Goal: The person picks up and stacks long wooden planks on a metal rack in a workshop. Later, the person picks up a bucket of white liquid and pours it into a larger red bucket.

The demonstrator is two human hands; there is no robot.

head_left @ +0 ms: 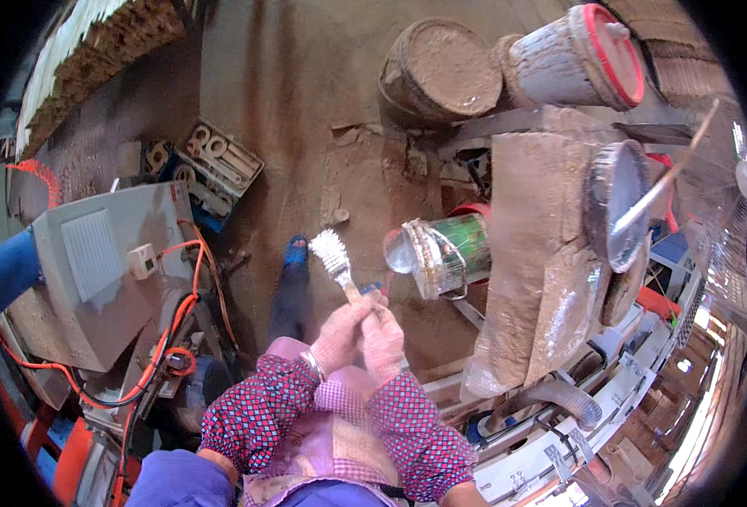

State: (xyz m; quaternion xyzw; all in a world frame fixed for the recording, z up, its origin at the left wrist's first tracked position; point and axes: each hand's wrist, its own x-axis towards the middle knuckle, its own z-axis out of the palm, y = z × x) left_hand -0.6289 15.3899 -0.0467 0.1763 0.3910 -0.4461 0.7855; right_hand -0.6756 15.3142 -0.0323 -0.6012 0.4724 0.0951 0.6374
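Note:
A brush point(333, 258) with white-coated bristles and a short wooden handle points up and away from me near the middle of the view. My left hand point(339, 335), in a pale pinkish glove, is closed at the handle. Pressed against it, my right hand point(382, 342), gloved alike, is closed there too. The lower part of the handle is hidden by the fingers. Just beyond my right hand, a green bucket point(465, 245) with a wire handle and a white-crusted rim lies tilted on its side as seen here.
To the right stands a brown, film-covered block point(536, 245), with a round pan point(607, 190) and a long stick point(673, 173) beside it. Far off are a dusty drum point(449, 68) and a red-rimmed bucket point(555, 63). A grey machine housing point(132, 287) with orange cables is on the left.

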